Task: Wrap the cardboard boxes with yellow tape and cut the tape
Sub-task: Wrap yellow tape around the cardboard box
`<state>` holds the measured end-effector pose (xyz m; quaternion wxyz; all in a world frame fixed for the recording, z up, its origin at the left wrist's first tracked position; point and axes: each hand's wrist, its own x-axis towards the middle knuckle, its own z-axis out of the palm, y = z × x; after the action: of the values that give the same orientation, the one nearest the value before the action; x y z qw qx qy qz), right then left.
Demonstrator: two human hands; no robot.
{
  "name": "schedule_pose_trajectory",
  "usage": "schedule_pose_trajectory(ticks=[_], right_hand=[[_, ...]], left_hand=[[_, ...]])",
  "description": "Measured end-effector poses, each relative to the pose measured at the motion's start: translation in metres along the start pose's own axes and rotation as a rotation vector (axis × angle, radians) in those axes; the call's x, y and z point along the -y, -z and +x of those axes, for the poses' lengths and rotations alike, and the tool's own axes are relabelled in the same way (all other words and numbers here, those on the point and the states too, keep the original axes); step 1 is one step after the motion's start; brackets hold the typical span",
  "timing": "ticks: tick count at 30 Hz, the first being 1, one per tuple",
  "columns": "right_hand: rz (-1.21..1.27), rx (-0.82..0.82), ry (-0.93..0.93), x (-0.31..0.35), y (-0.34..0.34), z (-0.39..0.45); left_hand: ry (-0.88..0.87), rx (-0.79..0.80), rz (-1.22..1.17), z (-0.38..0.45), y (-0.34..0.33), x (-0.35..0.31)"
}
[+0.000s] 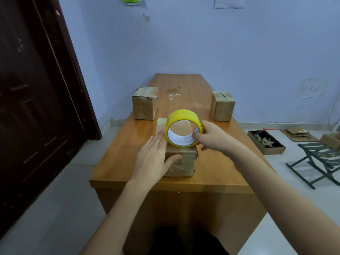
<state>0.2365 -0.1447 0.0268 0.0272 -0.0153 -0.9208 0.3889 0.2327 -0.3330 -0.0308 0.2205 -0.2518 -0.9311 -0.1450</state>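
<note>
Head view looks down a long, narrow wooden table (217,168) with a smooth orange-brown top and straight edges, its far end against a pale blue wall (239,43). Near the front edge sits a cardboard box (181,163), rectangular, its brown skin scuffed and patched with shiny old tape. The left hand (153,153) lies flat against the box's left side, fingers straight and together, thumb pressed on the front face; it grips nothing. The right hand (211,136) holds a roll of yellow tape (183,127) upright on top of the box, thumb hooked inside the white core and fingers curled over the glossy outer band. The roll's open ring faces the camera. A pale flap of the box shows just behind the left fingers.

Two more worn cardboard boxes stand farther back: one (145,103) at the table's left edge, one (223,105) at the right edge. Between them the tabletop lies bare wood, with a small whitish smear (173,96) near the middle. The held box is well apart from both.

A dark brown panelled door (36,89) stands close on the left, past a strip of light floor. On the floor to the right are a shallow box of scraps (265,141), flattened cardboard (298,133), and a folded dark green metal stool (318,161).
</note>
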Motion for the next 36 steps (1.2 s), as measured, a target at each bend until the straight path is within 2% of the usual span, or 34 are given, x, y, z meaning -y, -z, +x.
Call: schedule_pose_trajectory(ticks=[8, 12, 17, 20, 28, 32, 36], right_hand=[[-0.092, -0.007, -0.022, -0.009, 0.031, -0.008], [0.036, -0.055, -0.051, -0.015, 0.017, -0.008], [0.167, 0.048, -0.055, -0.014, 0.008, -0.009], [0.129, 0.076, -0.069, -0.011, 0.021, -0.008], [0.063, -0.059, -0.117, -0.041, 0.042, -0.02], [0.249, -0.114, -0.111, -0.042, 0.027, -0.019], [0.46, -0.078, -0.164, -0.044, 0.007, -0.016]], left_hand=[[-0.007, -0.001, -0.007, 0.0, 0.001, -0.002], [-0.008, 0.003, -0.003, 0.002, -0.003, -0.004], [-0.021, 0.002, 0.039, -0.001, -0.003, -0.003], [-0.049, 0.008, 0.065, 0.001, -0.001, -0.003], [-0.061, 0.033, 0.092, 0.004, -0.001, -0.007], [-0.03, 0.042, 0.1, 0.002, -0.004, -0.008], [-0.023, 0.059, 0.105, 0.003, -0.004, -0.008]])
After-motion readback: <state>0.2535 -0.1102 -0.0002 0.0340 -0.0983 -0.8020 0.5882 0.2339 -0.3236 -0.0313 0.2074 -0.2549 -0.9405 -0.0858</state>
